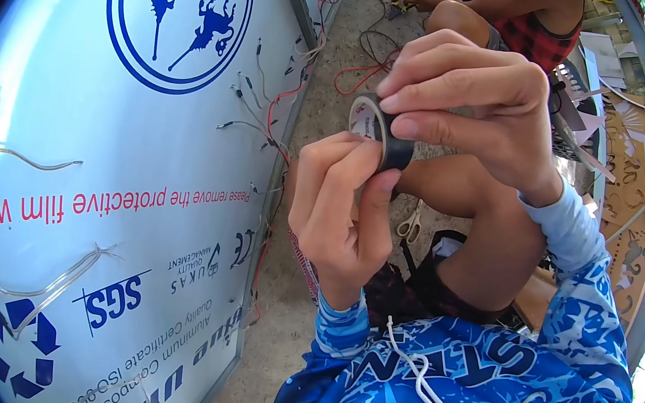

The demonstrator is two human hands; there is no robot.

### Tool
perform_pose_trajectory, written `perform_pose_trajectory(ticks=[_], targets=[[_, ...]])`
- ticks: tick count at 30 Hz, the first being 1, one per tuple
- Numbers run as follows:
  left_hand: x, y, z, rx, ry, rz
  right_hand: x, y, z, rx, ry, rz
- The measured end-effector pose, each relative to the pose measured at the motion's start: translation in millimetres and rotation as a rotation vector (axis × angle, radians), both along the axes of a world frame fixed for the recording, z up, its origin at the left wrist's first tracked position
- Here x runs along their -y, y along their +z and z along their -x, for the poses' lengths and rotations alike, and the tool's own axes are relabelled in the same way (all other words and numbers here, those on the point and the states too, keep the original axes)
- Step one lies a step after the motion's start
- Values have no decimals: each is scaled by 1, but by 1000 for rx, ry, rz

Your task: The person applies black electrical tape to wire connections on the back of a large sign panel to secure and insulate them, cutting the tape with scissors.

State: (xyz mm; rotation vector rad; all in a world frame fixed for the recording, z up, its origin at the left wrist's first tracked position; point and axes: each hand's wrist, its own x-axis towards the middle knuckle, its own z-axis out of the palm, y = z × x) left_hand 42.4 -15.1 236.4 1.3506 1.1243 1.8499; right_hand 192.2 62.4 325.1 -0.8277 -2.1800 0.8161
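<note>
A roll of black electrical tape (pixel 394 150) is held up in front of my chest, its pale printed core facing left. My left hand (pixel 343 207) grips the lower left of the roll, with fingers inside the core and the thumb on the outside. On the upper right side, my right hand (pixel 479 98) pinches the roll's outer face between thumb and fingertips. Whether a tape end is lifted there is hidden by the fingers. Below the hands, a pair of scissors (pixel 409 227) with pale handles lies on the ground beside my bent leg.
A large film-covered composite panel (pixel 115 154) fills the left side. Clear wires (pixel 51 287) lie on it, and red wires (pixel 274 119) run along its right edge. Another person (pixel 525 11) sits at the upper right. Cut sheet scraps (pixel 629 140) lie along the right.
</note>
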Motion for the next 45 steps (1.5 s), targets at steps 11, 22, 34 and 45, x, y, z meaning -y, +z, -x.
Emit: perform_pose_trajectory(ticks=[11,22,34,45], targets=[[-51,-3,-5,-57,-27,-77,-29,-23,4,-173,-238,3],[-103,-91,-35,-344,-49,454,-95,-159,-33,78,-170,-124],[-249,-117,-23,-832,-405,947,-171,-232,-56,-124,-357,-301],[-201,-174,-19,-153,-638,682,-153,-290,-73,-697,-317,950]])
